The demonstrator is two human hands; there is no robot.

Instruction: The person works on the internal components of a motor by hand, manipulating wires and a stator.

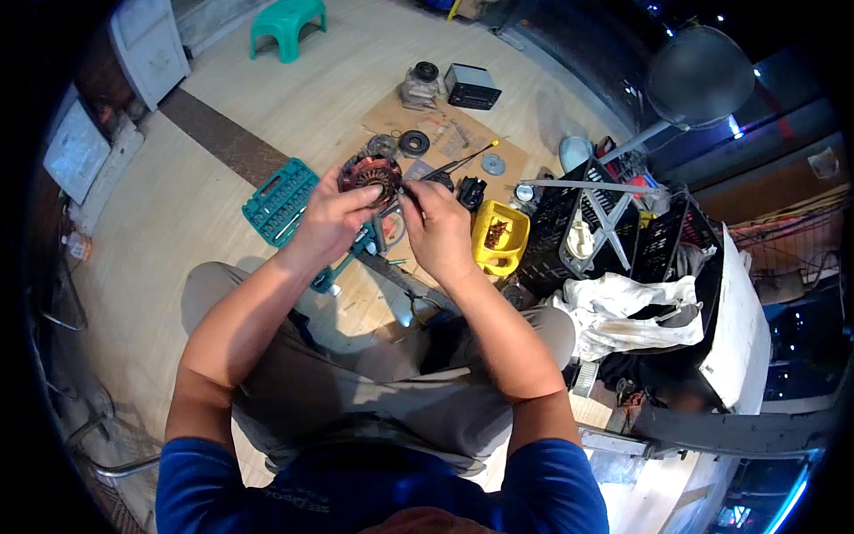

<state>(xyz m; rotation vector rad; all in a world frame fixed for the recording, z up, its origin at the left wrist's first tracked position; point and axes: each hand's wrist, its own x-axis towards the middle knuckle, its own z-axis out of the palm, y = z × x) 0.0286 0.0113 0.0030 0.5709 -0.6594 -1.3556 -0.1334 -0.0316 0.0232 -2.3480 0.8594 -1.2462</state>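
My left hand (336, 216) is closed around a round, slotted motor part (366, 178) with copper-coloured windings, held up above the floor. The fingers of my right hand (438, 227) are pinched together close to its right side; what they hold is too small to make out. A thin dark rod with a yellow tip (476, 153) runs up and right from near these fingers; whether I grip it cannot be told. Just right of this hand stand a black part (471, 191) and a yellow cut-open jug (516, 254) with small brown pieces inside.
A green socket set case (283, 200) lies open at left. Cardboard (391, 111) ahead carries a black ring (414, 143) and a grey disc (493, 164). Pliers (427, 309) lie before me. Black crates (556, 222) and a white cloth (627, 307) crowd the right; a green stool (287, 28) stands far off.
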